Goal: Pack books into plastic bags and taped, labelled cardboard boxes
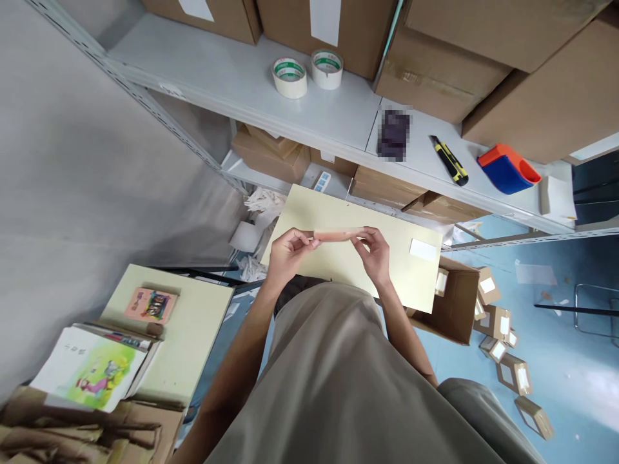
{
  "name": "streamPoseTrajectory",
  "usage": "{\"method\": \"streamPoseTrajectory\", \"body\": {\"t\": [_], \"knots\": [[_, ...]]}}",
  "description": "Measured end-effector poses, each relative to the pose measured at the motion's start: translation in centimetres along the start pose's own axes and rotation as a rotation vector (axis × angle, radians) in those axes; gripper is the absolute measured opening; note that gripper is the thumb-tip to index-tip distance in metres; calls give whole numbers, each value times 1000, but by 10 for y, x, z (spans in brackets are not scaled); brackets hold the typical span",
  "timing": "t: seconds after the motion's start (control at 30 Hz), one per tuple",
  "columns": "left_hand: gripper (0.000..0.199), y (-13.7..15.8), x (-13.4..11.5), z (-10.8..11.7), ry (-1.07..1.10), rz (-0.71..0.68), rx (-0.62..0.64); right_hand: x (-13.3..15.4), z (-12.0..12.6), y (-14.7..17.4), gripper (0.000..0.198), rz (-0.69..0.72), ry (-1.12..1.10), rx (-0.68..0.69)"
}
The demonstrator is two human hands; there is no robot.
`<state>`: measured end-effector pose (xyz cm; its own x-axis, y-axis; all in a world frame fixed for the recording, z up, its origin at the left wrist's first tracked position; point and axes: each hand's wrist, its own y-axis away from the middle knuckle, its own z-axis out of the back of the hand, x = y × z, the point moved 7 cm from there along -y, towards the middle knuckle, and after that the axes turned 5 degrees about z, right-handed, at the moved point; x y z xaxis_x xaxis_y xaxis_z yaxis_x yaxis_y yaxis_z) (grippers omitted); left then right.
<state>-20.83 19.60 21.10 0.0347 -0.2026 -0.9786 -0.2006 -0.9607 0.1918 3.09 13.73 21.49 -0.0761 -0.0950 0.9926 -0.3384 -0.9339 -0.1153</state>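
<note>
Between both hands is a slim pinkish-orange item [338,235], seen nearly edge-on above the pale yellow table [319,264]. It looks like a thin book, but its kind is not certain. My left hand [290,254] is closed on its left end, thumb and fingers pinching it. At the right end, the fingertips of my right hand [374,254] pinch it too. A white label or slip [423,249] lies on the table to the right of my right hand.
A shelf [232,71] ahead bears tape rolls [290,78], a yellow-black utility knife [449,161], a red-blue item [507,169] and cartons. An open carton [457,303] stands right; several small boxes [515,374] lie on the floor. Books [97,367] are stacked on a left side table [193,316].
</note>
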Motion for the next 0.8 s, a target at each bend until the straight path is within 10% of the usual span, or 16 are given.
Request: {"method": "streamPoseTrajectory", "body": {"t": [0.8], "knots": [[56, 2, 2, 0, -123, 81, 22, -21, -14, 7, 53, -200, 51, 165]]}}
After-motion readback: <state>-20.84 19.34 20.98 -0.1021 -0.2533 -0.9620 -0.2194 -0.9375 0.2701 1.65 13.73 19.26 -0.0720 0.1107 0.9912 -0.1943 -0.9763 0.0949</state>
